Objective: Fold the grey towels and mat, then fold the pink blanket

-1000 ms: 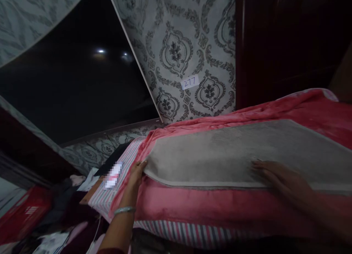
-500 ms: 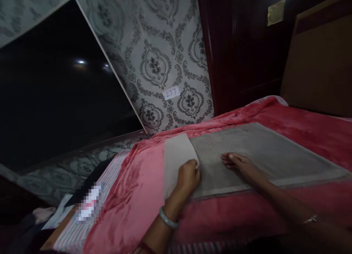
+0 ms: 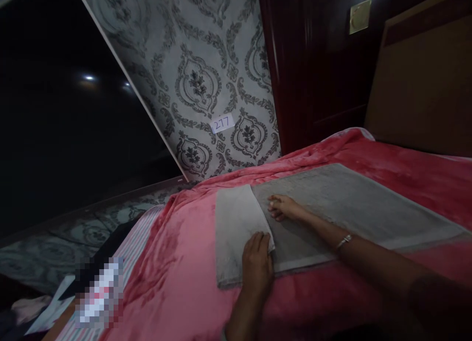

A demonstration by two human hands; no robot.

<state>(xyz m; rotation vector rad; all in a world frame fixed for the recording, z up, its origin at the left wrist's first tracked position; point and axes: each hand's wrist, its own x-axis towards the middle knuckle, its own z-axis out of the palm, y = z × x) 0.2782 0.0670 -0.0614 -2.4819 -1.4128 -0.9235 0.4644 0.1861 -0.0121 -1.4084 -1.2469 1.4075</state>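
Note:
A grey towel (image 3: 354,203) lies flat on a pink blanket (image 3: 177,262) that covers the bed. The towel's left end is folded over onto itself as a paler flap (image 3: 236,223). My left hand (image 3: 257,264) rests palm down on the near edge of that flap, fingers flat. My right hand (image 3: 285,208), with a bangle at the wrist, reaches across and presses its outstretched fingers on the towel along the flap's far edge.
A patterned wall with a label reading 277 (image 3: 222,123) stands behind the bed. A large dark panel (image 3: 62,114) leans at left. Dark wooden furniture (image 3: 313,60) and a brown headboard (image 3: 424,85) stand at right. A striped sheet (image 3: 125,262) and clutter lie at lower left.
My left hand has carried the towel's left end over to the right and laid it down as a folded flap. My right hand has slid left to the flap's edge.

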